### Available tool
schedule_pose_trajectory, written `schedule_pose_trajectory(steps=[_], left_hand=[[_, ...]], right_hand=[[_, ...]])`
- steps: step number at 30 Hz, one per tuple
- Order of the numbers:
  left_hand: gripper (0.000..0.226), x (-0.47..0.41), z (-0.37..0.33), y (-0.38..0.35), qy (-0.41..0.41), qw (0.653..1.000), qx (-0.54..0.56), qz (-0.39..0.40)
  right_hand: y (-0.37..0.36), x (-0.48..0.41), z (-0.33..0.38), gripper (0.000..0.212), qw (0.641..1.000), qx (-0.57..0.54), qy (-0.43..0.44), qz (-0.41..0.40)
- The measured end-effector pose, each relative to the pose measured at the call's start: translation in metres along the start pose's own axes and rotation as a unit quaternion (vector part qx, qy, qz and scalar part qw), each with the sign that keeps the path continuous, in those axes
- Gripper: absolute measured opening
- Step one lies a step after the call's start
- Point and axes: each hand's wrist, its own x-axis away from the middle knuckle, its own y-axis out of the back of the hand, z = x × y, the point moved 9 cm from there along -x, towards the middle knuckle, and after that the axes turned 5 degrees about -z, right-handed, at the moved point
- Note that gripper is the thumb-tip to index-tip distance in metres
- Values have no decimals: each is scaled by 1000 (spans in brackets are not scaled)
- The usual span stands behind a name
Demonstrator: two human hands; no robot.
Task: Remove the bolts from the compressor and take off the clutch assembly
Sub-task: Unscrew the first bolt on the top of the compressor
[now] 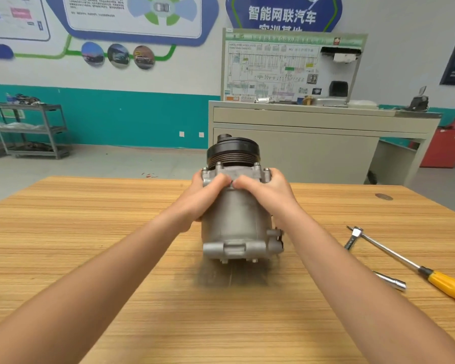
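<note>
Our grip held the compressor (234,219) from both sides, left hand (208,191) and right hand (264,189) curled round its upper flange, thumbs nearly touching. It stood on the bench (103,258), perhaps tilted, clutch assembly (233,153) on top. Right of it lay a yellow-handled wrench (405,261).

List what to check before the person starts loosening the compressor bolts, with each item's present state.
1. Compressor held: ok, left hand and right hand both grip its upper body.
2. Compressor settled on the table: cannot tell, there is blur under its base.
3. Clutch assembly mounted: ok, at the far end.
4. Tool in hand: not ok, the yellow-handled wrench lies on the table at right.
5. Socket nearby: ok, beside the wrench.
</note>
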Motion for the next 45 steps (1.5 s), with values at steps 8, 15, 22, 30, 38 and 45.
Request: schedule_pose_trajectory(steps=[8,15,22,30,38,45], left_hand=[[40,-42,3,-12,132,983,-86,95],[64,-50,19,3,183,955,-204,110],[65,-4,38,31,94,983,-128,87],[35,41,73,13,-102,983,-145,-52],[53,49,68,18,-147,975,-124,-114],[82,83,15,56,-163,966,-170,-110]], right_hand=[[-25,-47,-20,57,990,-60,-131,-7],[-1,-72,-11,24,996,-21,-85,-19],[41,-23,-35,32,994,62,3,92],[17,16,-47,76,927,283,215,121],[24,19,-37,42,979,88,169,69],[24,72,-20,55,990,-50,125,50]])
